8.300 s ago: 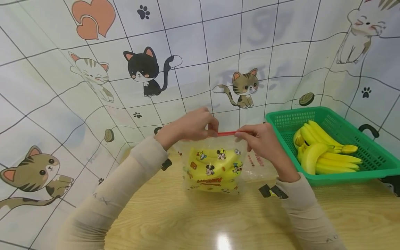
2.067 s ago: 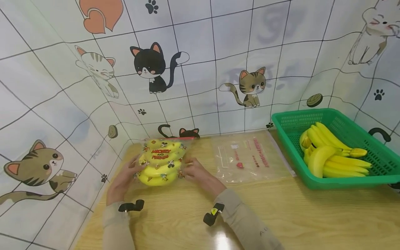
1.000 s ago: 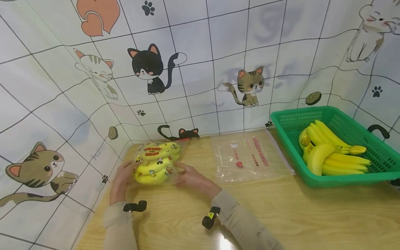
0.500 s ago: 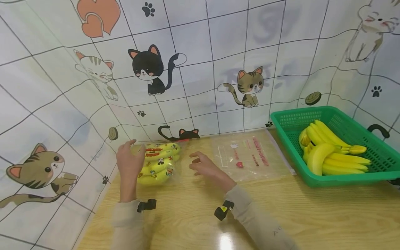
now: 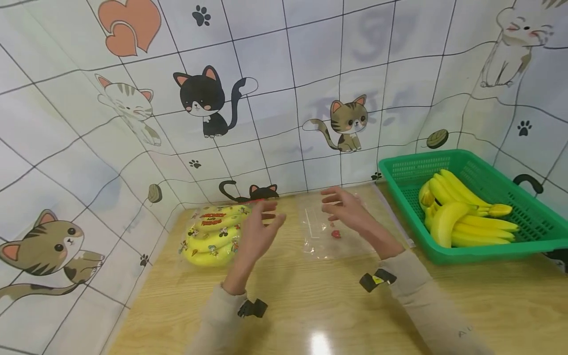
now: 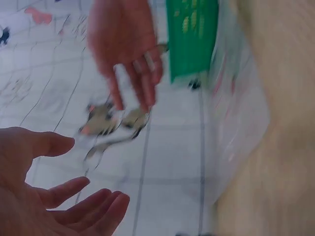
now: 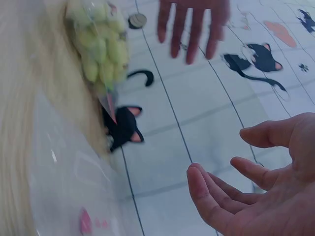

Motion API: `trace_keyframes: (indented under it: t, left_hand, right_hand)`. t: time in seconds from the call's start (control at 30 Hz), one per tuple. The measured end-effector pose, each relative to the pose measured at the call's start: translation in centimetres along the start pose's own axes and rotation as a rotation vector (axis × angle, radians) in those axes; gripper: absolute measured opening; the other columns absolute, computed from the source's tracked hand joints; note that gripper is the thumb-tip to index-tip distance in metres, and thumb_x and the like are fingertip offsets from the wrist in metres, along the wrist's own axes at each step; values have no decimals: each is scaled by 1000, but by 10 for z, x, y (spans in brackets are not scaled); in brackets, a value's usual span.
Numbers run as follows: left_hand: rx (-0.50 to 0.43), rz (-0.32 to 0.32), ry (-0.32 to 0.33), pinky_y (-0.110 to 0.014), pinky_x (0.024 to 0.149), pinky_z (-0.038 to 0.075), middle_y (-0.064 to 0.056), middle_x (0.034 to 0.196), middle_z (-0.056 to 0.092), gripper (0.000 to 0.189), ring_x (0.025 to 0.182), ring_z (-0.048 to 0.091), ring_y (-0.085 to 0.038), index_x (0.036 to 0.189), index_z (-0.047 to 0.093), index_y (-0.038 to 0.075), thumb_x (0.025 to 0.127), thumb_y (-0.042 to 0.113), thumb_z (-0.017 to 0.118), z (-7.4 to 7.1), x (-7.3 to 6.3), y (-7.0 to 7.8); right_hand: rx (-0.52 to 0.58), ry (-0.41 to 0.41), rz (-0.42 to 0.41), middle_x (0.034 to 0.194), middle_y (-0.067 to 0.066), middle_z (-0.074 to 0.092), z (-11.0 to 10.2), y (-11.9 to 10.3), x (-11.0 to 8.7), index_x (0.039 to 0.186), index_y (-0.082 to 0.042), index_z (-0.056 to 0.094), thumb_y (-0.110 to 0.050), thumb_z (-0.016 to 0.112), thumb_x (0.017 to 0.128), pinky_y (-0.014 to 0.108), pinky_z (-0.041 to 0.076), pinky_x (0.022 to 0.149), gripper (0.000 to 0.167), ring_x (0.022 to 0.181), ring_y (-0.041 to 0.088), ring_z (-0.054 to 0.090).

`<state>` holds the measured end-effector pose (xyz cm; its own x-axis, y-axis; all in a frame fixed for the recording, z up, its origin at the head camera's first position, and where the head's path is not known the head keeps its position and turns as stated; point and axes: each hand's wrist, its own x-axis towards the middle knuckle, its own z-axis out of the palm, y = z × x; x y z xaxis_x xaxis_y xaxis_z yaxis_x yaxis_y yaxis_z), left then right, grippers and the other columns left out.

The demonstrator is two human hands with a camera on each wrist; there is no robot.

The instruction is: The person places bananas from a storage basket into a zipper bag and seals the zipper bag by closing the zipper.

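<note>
My left hand (image 5: 257, 231) hovers with loose, spread fingers just right of a zip bag of bananas (image 5: 213, 237), holding nothing. That bag is clear plastic with cartoon prints and lies at the left of the table by the wall. My right hand (image 5: 348, 209) hangs above a flat clear zip bag (image 5: 317, 244) with pink and red print, partly hiding it. Its fingers are relaxed, with nothing between them. In the left wrist view the left hand (image 6: 64, 191) is empty, thumb apart from the fingers. The right wrist view shows the right hand (image 7: 256, 182) likewise empty.
A green plastic basket (image 5: 466, 255) holding several yellow bananas (image 5: 475, 219) stands at the right of the wooden table (image 5: 288, 296). Behind the table hangs a white gridded sheet (image 5: 275, 113) printed with cats.
Earlier both hands pinched the filled bag's red zip, then laid the bag at the left. They have since let go, risen and moved right, over toward the flat bag.
</note>
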<state>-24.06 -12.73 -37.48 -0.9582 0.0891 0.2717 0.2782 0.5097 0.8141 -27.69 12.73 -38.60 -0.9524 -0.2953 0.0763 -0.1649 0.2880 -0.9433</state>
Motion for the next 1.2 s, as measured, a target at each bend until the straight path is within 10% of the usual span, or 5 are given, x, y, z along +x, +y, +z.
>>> trace_keyframes:
  t: [0.4, 0.57, 0.77, 0.93, 1.2]
  left_hand:
    - [50, -96, -505, -33, 86, 60, -10, 132, 70, 44, 111, 71, -22, 135, 64, 13, 100, 39, 66, 142, 35, 29]
    - [20, -86, -547, -27, 63, 57, -5, 85, 76, 27, 76, 73, -22, 92, 74, 6, 100, 31, 65, 201, 47, 39]
    - [183, -169, -521, -26, 46, 41, 4, 44, 46, 52, 42, 46, -15, 47, 49, 15, 94, 32, 66, 252, 64, 28]
    - [244, -273, -448, -29, 50, 48, 1, 47, 56, 42, 44, 54, -16, 51, 57, 13, 88, 29, 68, 253, 69, 8]
    - [120, -367, -353, -28, 42, 52, -6, 51, 65, 27, 42, 64, -17, 60, 67, 4, 86, 10, 62, 206, 68, -5]
  right_hand:
    - [-102, 146, -23, 150, 28, 47, -79, -9, -36, 153, 0, 37, -25, 52, 109, 21, 59, 88, 52, 129, 42, 55]
    - [-114, 199, -34, 147, 28, 48, -98, -3, -41, 152, 1, 37, -28, 53, 109, 14, 57, 82, 55, 115, 14, 61]
    - [-86, 223, -8, 145, 26, 48, -110, 4, -45, 152, 2, 37, -26, 51, 109, 14, 57, 81, 53, 97, -9, 61]
    - [-64, 204, 12, 146, 27, 47, -111, 5, -43, 152, 3, 37, -25, 51, 109, 16, 58, 82, 53, 98, -6, 62]
    - [-80, 191, 18, 143, 27, 49, -116, 2, -43, 153, 4, 35, -25, 50, 110, 16, 57, 83, 54, 97, -8, 60]
